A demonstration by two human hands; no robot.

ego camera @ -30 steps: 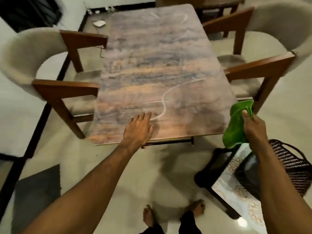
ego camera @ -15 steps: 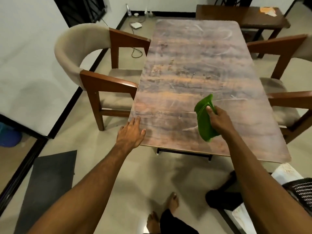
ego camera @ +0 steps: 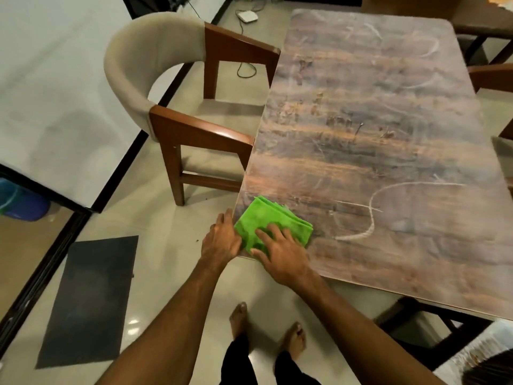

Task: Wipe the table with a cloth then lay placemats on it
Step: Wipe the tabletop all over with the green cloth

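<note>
A brown wood-grain table (ego camera: 388,134) fills the right half of the view, with pale curved streaks (ego camera: 372,215) on its surface. On the table's near left corner a folded bright green cloth (ego camera: 266,218) lies flat. My right hand (ego camera: 283,254) presses on the cloth's near part with the fingers spread. At the corner edge my left hand (ego camera: 220,240) touches the cloth's left side and holds nothing. A pale patterned sheet (ego camera: 477,354) shows at the bottom right; I cannot tell whether it is a placemat.
A beige armchair with wooden arms (ego camera: 155,65) stands close against the table's left side. Another chair's arm (ego camera: 491,79) shows at the right edge. On the floor lie a dark mat (ego camera: 88,298), a white device with a cable (ego camera: 247,15) and my bare feet (ego camera: 238,318).
My right hand carried the green cloth from the right side down onto the table's near left corner. It now presses the cloth flat. My left hand slid to the corner beside it.
</note>
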